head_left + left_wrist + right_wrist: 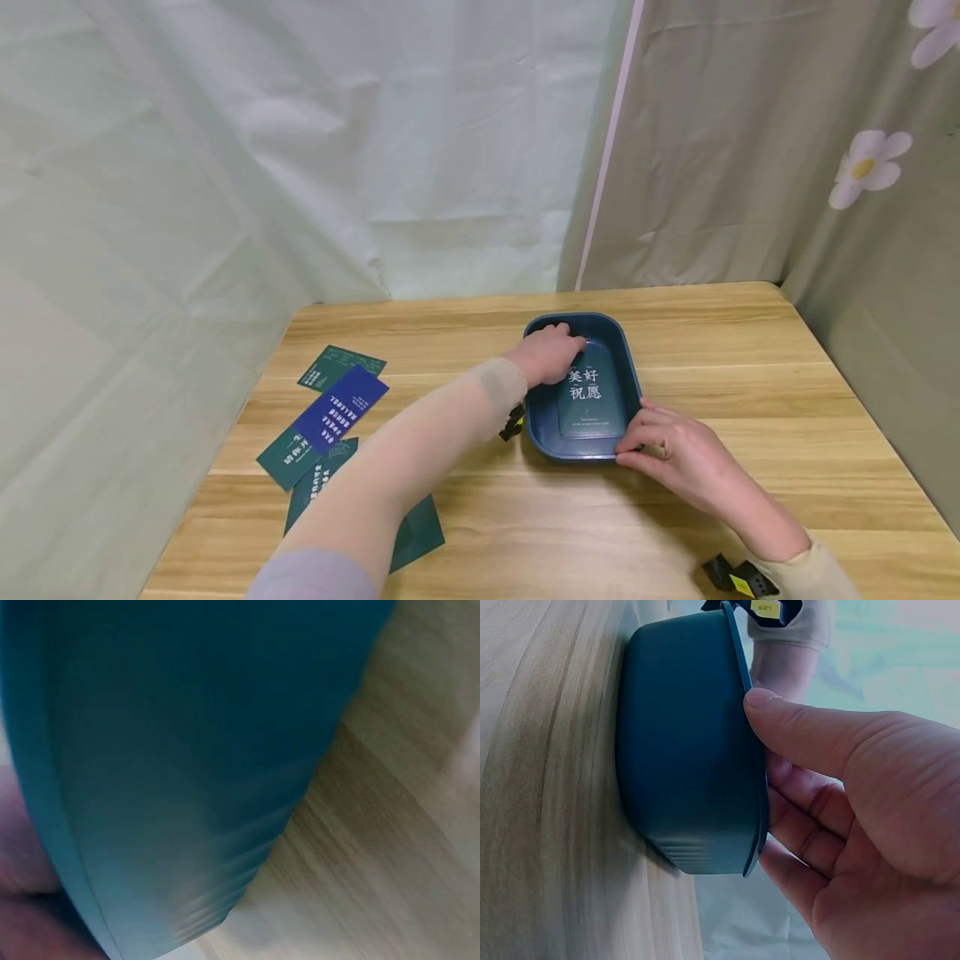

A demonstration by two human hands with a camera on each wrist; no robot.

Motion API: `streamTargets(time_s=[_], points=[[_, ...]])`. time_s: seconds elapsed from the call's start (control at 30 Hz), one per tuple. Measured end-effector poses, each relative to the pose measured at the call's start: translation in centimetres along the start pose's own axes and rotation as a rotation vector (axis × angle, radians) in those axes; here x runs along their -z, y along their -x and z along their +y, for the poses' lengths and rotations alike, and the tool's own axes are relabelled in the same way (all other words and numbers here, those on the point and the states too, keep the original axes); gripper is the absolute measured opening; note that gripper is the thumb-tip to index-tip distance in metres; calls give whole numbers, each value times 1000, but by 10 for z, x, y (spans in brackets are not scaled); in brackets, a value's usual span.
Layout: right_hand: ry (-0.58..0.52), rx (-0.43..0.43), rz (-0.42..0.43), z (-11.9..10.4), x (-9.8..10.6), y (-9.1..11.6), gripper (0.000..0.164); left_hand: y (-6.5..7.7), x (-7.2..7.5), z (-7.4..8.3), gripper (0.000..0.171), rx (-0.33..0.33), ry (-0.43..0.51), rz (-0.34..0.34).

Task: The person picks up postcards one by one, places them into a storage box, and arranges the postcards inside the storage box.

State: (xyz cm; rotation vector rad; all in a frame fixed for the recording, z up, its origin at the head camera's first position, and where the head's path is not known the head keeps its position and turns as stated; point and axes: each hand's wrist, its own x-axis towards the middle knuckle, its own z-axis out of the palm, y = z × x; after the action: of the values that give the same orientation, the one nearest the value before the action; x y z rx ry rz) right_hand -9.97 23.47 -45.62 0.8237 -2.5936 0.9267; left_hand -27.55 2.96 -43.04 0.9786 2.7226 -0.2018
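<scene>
A dark blue plastic tray [633, 367] with rounded corners stands on the wooden table. Inside it lies a dark green card [592, 412] with large white characters. My left hand [551, 354] reaches over the tray's left rim, fingers inside near the card's far end; I cannot tell whether they grip the card. In the left wrist view the tray's outer wall [165, 765] fills much of the picture, with fingers showing at the left edge. My right hand [675, 450] pinches the tray's near right corner. The right wrist view shows its thumb [795, 724] on the rim and the other fingers beyond it.
Left on the table, several cards overlap: a green one [330, 367] at the back, a blue one [347, 404] across it, and more green ones [420, 533] partly under my left arm. A pale curtain [465, 167] hangs behind the table's far edge.
</scene>
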Motion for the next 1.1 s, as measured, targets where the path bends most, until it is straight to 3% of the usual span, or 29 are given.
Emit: streamTargets(time_s=[0.2,0.5,1.1], points=[[1,-16,-4,-1,0,1,32,0,0,-1,50,-24,3,-7],[-2,-29,-4,-1,1,1,35,0,2,1,76,-14,112,-76],[-1,-20,-1,-1,0,2,34,4,4,5,73,-11,88,-72]])
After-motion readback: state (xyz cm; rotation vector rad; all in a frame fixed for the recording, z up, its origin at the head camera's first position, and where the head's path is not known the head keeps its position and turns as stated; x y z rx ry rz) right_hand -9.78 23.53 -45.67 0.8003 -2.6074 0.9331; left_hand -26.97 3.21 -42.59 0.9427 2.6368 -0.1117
